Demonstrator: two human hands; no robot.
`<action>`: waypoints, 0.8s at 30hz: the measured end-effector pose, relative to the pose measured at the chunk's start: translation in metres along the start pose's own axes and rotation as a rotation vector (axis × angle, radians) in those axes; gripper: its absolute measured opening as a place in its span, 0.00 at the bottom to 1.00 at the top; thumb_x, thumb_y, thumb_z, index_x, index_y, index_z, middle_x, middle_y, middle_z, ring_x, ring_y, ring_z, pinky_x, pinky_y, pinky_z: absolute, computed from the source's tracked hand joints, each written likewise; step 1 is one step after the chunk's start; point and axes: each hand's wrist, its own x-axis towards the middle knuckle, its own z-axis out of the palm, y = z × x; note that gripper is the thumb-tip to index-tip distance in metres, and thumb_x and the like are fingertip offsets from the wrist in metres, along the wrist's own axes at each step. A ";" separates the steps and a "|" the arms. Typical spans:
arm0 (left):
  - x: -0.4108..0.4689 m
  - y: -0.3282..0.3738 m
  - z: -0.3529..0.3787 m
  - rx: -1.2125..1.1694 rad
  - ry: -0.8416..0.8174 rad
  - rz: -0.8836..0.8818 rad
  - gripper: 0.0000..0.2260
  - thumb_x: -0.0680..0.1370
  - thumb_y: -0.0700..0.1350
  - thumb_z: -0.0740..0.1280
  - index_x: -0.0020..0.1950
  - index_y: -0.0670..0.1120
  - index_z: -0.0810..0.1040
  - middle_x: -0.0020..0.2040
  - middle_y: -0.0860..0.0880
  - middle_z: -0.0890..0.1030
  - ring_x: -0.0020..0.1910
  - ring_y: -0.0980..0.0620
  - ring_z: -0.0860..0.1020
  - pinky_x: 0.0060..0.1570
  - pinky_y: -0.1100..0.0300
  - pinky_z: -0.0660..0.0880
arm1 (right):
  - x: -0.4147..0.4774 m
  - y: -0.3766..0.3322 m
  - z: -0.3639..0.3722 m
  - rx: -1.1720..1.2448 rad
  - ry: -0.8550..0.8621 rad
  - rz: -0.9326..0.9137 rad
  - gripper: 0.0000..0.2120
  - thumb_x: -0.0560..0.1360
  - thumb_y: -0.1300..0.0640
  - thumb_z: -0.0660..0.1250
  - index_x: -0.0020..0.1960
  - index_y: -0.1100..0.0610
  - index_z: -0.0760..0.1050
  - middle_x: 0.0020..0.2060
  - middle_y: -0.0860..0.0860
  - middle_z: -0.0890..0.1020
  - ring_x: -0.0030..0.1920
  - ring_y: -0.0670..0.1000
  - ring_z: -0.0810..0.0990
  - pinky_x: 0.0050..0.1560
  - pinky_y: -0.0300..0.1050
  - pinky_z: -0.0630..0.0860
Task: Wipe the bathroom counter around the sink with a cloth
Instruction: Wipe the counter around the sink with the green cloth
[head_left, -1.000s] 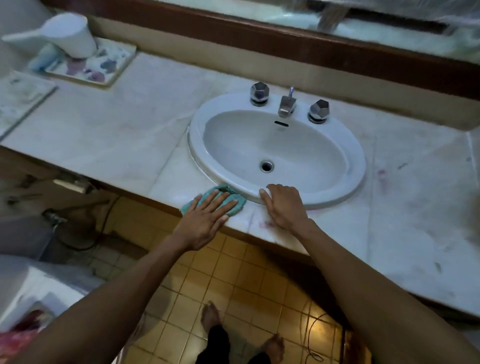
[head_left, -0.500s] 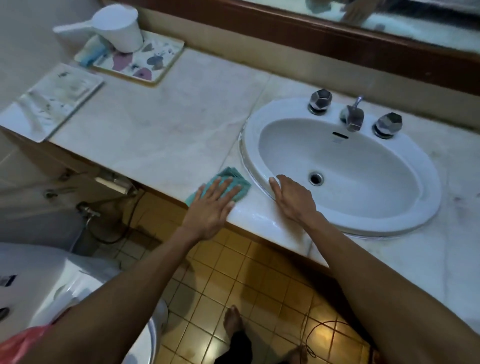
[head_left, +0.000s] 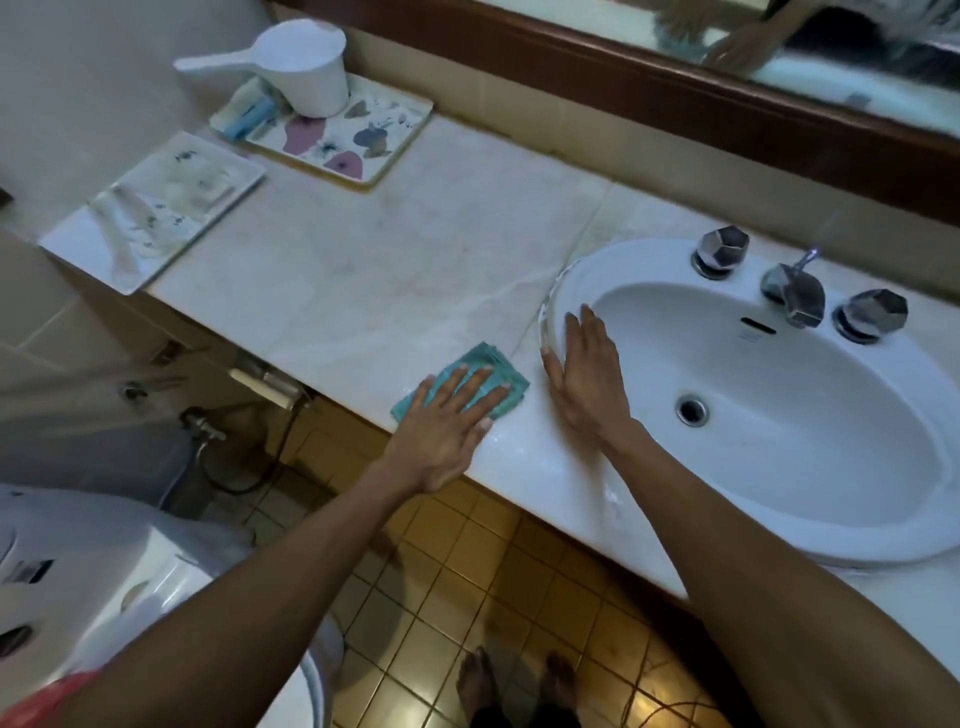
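Note:
A folded teal cloth (head_left: 480, 364) lies on the pale marble counter (head_left: 363, 270) just left of the white oval sink (head_left: 779, 467). My left hand (head_left: 447, 421) presses flat on the cloth with fingers spread, near the counter's front edge. My right hand (head_left: 587, 379) rests flat on the sink's left rim, fingers together, holding nothing. A wet sheen shows on the counter in front of the sink.
Two chrome knobs and a spout (head_left: 795, 291) sit behind the basin. A patterned tray (head_left: 358, 140) holds a white scoop (head_left: 296, 62) and a tube at the back left; a second white tray (head_left: 156, 208) lies on the left end. A toilet (head_left: 104, 597) stands below left.
My left hand has slid the cloth leftward along the front edge, away from the sink. My right hand has shifted along the rim from its front to its left side. The view has panned left.

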 end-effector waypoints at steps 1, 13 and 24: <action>0.006 -0.012 -0.005 0.003 0.001 -0.017 0.23 0.86 0.56 0.43 0.82 0.61 0.46 0.83 0.56 0.44 0.82 0.53 0.40 0.79 0.43 0.39 | 0.008 -0.002 0.002 -0.011 -0.011 0.000 0.29 0.83 0.44 0.51 0.78 0.58 0.54 0.79 0.57 0.52 0.79 0.58 0.50 0.77 0.55 0.51; 0.136 -0.058 -0.038 -0.001 0.114 -0.375 0.24 0.85 0.56 0.45 0.82 0.58 0.51 0.83 0.52 0.50 0.82 0.47 0.48 0.77 0.42 0.45 | 0.111 -0.001 0.005 -0.166 -0.036 0.058 0.37 0.81 0.36 0.44 0.79 0.61 0.50 0.80 0.56 0.48 0.79 0.53 0.41 0.77 0.57 0.38; 0.298 -0.117 -0.079 0.000 0.093 -0.353 0.24 0.86 0.56 0.47 0.82 0.60 0.49 0.84 0.53 0.47 0.82 0.48 0.45 0.77 0.43 0.41 | 0.255 0.010 0.014 -0.174 -0.129 0.113 0.36 0.81 0.37 0.43 0.79 0.60 0.48 0.80 0.56 0.48 0.79 0.55 0.45 0.78 0.58 0.43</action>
